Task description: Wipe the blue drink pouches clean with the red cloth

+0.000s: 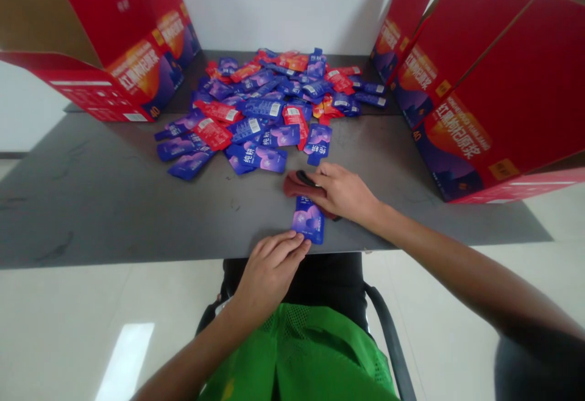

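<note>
A blue and purple pouch (309,223) lies flat near the front edge of the grey table. The fingers of my left hand (275,267) rest on its lower corner, stretched out and holding nothing. My right hand (345,191) is closed on a reddish-brown cloth (295,186) with black parts, pressed over the upper end of the pouch, which the cloth partly hides. Behind the hands is a loose pile of blue and red pouches (260,108); one blue pouch (318,140) lies at its near right side.
An open red carton (123,29) stands at the left of the grey table (114,206). More red cartons (484,84) stand at the right. A white wall is behind the pile. A chair arm (388,334) shows below the table edge.
</note>
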Action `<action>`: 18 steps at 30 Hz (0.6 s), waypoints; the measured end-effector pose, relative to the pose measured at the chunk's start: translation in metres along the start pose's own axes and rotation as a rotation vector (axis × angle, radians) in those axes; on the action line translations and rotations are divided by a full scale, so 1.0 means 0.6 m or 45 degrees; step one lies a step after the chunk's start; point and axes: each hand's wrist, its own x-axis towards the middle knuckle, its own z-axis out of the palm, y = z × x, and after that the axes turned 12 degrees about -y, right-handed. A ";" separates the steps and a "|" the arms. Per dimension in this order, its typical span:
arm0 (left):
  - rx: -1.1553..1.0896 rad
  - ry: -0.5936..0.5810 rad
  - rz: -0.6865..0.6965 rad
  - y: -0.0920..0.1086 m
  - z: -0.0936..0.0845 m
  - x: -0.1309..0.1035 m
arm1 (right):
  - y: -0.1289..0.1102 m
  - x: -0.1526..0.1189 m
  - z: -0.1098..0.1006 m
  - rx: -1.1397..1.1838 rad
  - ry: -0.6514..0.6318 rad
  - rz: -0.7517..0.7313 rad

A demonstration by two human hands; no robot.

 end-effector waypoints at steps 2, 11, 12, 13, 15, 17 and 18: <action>0.002 -0.002 -0.004 0.000 0.001 0.000 | 0.020 0.018 -0.017 -0.069 0.016 0.025; 0.036 -0.029 -0.012 -0.001 -0.003 -0.001 | -0.086 -0.071 -0.030 0.071 -0.054 -0.186; 0.040 -0.033 -0.017 -0.001 -0.003 -0.001 | -0.092 -0.077 -0.020 0.086 -0.078 -0.201; 0.036 -0.034 -0.015 -0.001 -0.003 0.000 | -0.092 -0.078 -0.009 0.101 -0.078 -0.191; 0.011 -0.036 -0.001 0.000 -0.003 0.000 | -0.075 -0.063 0.005 0.121 -0.045 -0.123; -0.003 -0.045 0.011 0.001 -0.006 0.000 | -0.041 -0.033 0.008 0.074 -0.022 -0.040; -0.001 -0.058 0.014 0.002 -0.009 0.001 | -0.021 -0.017 0.005 0.033 -0.012 0.001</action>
